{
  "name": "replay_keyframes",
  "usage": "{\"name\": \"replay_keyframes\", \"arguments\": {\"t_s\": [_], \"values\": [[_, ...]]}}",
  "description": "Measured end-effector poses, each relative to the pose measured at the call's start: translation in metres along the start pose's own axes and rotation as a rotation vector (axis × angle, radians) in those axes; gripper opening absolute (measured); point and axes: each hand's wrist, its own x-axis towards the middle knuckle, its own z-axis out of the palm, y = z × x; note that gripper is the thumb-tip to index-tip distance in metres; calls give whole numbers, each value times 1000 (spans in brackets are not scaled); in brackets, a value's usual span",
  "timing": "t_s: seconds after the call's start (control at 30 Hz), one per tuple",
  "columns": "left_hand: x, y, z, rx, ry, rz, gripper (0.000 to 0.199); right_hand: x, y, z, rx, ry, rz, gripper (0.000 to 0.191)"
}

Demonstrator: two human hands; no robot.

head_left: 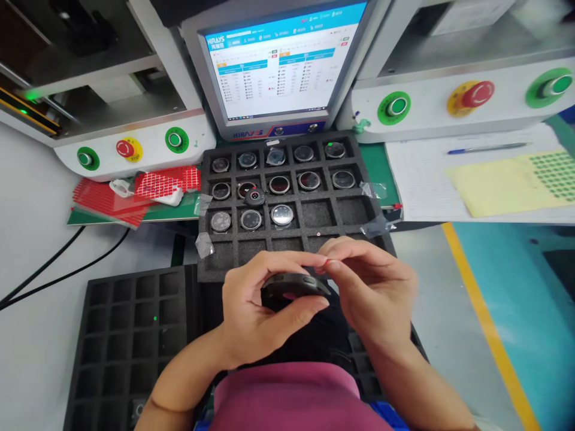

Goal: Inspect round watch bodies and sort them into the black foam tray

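Lying beyond the hands: black foam grid tray [315, 214], silver-rimmed round watches [282, 215] in its pockets. Left hand [251, 311] clamped on dark round watch [294, 286], edge-on, long axis roughly left-right. Right hand [377, 293] just off its right end, thumb and index pinched on tiny red piece [327, 262]. Left index fingertip meets it; piece sits just past the watch's far-right edge.

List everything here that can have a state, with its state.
Monitor: on, showing tables.
Left hand: gripping dark round device.
Right hand: pinching small red piece.
Upper foam tray: partly filled.
Pen: lying on white sheets.
Yellow sheet: partly covered with green stickers.
Left machine's indicator light: lit green.
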Motion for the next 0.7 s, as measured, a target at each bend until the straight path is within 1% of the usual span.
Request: {"name": "replay_keyframes", "arguments": {"t_s": [0.1, 0.2, 0.3, 0.4, 0.47, 0.6, 0.63, 0.7], "values": [[-5, -1, 2, -5, 23, 28, 18, -3, 0, 1, -41, 56, -19, 17], [-8, -3, 3, -2, 22, 39, 22, -7, 2, 0, -77, 117, -51, 18], [-9, -3, 5, -24, 18, 22, 24, -9, 3, -1, -95, 132, -83, 18], [-10, -2, 6, -23, 17, 16, 20, -9, 3, -2, -112, 138, -77, 13], [-9, -3, 8, -13, 62, -16, 15, -10, 1, -2, -123, 150, -77, 11], [-7, -4, 15, -33, 214, -149, 8, -15, -6, -1, -131, 202, -100, 10], [-6, -4, 17, -37, 222, -171, 9, -17, -8, 0, -123, 195, -92, 10], [-6, -4, 21, -44, 191, -192, 16, -21, -11, 3, -86, 146, -50, 11]]}}
